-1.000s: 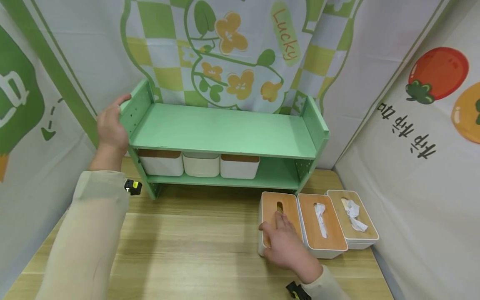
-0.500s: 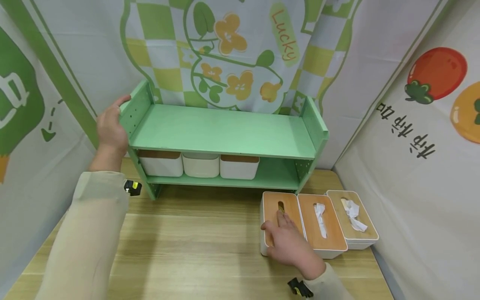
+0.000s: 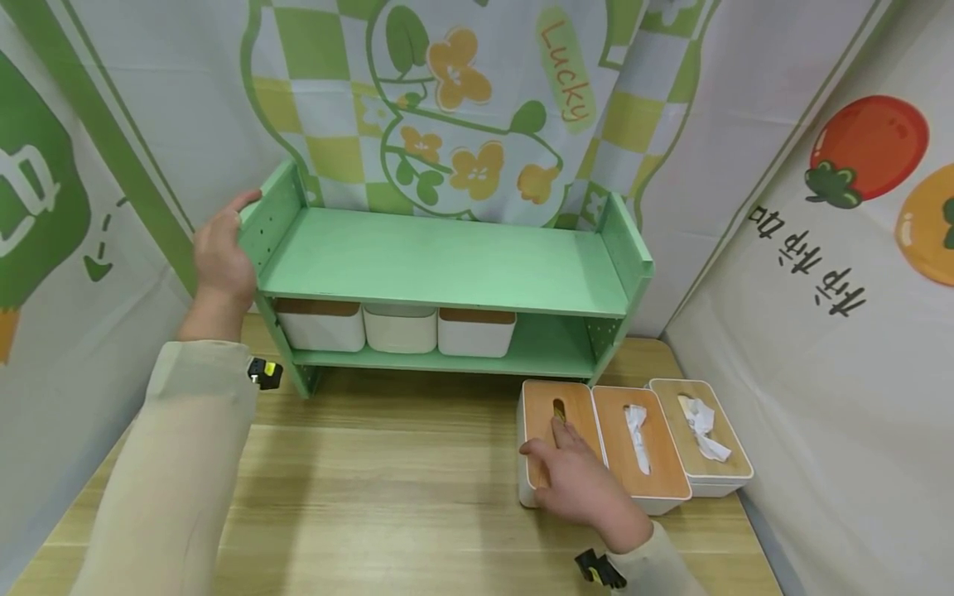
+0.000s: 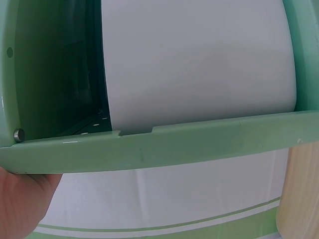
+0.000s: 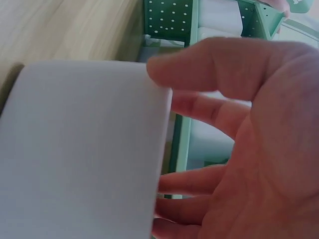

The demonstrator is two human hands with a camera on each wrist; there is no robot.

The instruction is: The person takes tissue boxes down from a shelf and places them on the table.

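A green two-tier shelf [image 3: 447, 261] stands at the back of the wooden table. My left hand [image 3: 224, 252] rests against the outer face of its left side panel, the fingertips reaching the top edge; some fingers are hidden. At the right, my right hand [image 3: 585, 484] lies over the wood-coloured lid of a white tissue box [image 3: 547, 406], its extended fingers near the lid's slot. In the right wrist view, the thumb [image 5: 184, 64] touches the upper corner of that box. Against its right side stands a second tissue box [image 3: 659, 439] with tissue poking out.
A third tissue box [image 3: 715, 430] with a paler lid stands furthest right. On the lower shelf sit a left white box [image 3: 324, 331], a cream box [image 3: 401, 331] and a right white box [image 3: 477, 335]. Printed cloth walls [image 3: 745, 331] enclose the table [image 3: 387, 497].
The right hand and the tissue box under it have shifted slightly right, closing up to the neighbouring box. The left hand and the shelf have stayed still.
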